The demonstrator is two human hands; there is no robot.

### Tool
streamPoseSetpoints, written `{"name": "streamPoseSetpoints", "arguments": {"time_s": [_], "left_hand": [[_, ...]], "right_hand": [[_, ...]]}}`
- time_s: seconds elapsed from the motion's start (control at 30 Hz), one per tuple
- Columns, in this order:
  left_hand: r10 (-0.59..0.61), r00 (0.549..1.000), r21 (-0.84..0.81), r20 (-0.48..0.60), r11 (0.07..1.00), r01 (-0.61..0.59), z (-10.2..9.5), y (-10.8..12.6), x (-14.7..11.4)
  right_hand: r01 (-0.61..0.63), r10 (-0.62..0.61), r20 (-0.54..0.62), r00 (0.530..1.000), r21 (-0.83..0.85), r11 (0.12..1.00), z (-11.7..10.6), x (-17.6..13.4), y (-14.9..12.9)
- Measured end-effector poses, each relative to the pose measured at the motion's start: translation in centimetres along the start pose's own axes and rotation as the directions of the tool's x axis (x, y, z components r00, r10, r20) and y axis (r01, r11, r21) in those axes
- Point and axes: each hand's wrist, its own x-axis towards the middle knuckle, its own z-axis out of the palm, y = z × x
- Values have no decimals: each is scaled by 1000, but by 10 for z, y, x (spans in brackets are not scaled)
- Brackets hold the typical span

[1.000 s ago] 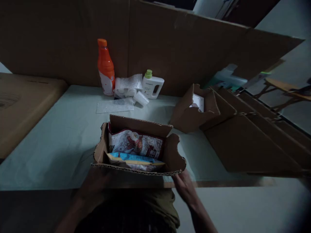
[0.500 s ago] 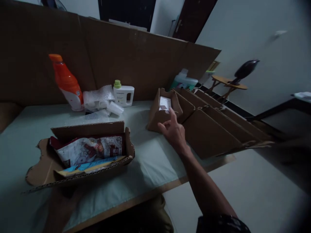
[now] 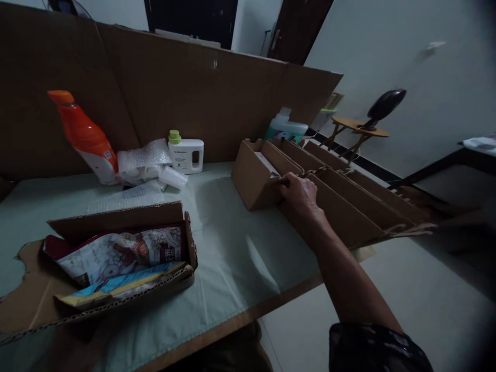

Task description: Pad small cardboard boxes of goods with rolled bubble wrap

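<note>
My right hand point(image 3: 302, 194) is closed on the near corner of a small open cardboard box point(image 3: 250, 178), with fingers curled over its rim. A pale, flat-sided item point(image 3: 267, 163) shows inside that box. At the left, another open cardboard box point(image 3: 186, 274) holds a dark red and white printed pouch point(image 3: 126, 253) and a blue and yellow packet point(image 3: 120, 284). My left hand point(image 3: 77, 343) is a dim shape below this left box. Its fingers are hidden in shadow and behind the cardboard.
Cardboard dividers point(image 3: 344, 206) stand in a row at right. Along the tall cardboard screen point(image 3: 232, 103) are an orange bottle point(image 3: 87, 137), bubble wrap point(image 3: 145, 160), a white jug with green cap point(image 3: 186, 155) and a teal bottle point(image 3: 287, 126). Pale green cloth point(image 3: 225, 263) covers the table.
My right hand went from pointing over the small box to gripping its near corner. The small box sits at a different angle. The whole view has shifted a little.
</note>
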Motion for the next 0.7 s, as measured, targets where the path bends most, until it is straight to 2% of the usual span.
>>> {"name": "streamPoseSetpoints", "arguments": {"time_s": [0.1, 0.2, 0.27, 0.3, 0.33, 0.37, 0.4, 0.43, 0.47, 0.5, 0.53, 0.57, 0.67, 0.7], "left_hand": [[-150, 986, -95, -75, 985, 142, 2, 0, 0], [-198, 977, -80, -76, 978, 192, -1, 0, 1], [-184, 982, -36, -48, 983, 182, -5, 1, 3], [-177, 984, -26, -35, 984, 176, -7, 1, 4], [-169, 985, -29, -24, 985, 169, -8, 2, 5], [-165, 986, -42, -22, 985, 164, -9, 3, 5], [-162, 987, -63, -21, 985, 160, -10, 3, 5], [-158, 987, -88, -26, 984, 155, -9, 4, 4], [-155, 987, -114, -43, 982, 149, -9, 4, 4], [-153, 986, -139, -62, 980, 143, -7, 5, 3], [-152, 985, -161, -84, 977, 137, -6, 7, 3], [-149, 984, -178, -99, 975, 129, -5, 8, 3], [-123, 989, -175, -76, 979, 109, -4, 13, 6], [-119, 991, -153, -60, 982, 108, -5, 14, 9]], "right_hand": [[-8, 11, -33, 999, 79, 997, 3, -8, -1], [44, -6, -131, 991, 288, 957, 8, -37, -7], [150, -76, -168, 983, 490, 859, 18, -67, -20], [232, -177, -151, 973, 588, 775, 25, -85, -29], [319, -326, -119, 938, 670, 671, 32, -103, -41], [395, -487, -98, 868, 731, 556, 39, -121, -55], [450, -629, -90, 772, 776, 442, 45, -138, -70], [482, -730, -93, 677, 806, 344, 50, -153, -85], [492, -790, -103, 605, 828, 269, 53, -164, -99], [486, -819, -116, 562, 847, 214, 54, -173, -112], [468, -829, -126, 545, 866, 176, 55, -177, -123], [445, -824, -135, 551, 883, 153, 55, -179, -131], [378, -784, -126, 608, 914, 146, 51, -170, -138], [355, -782, -107, 614, 922, 153, 50, -165, -136]]}}
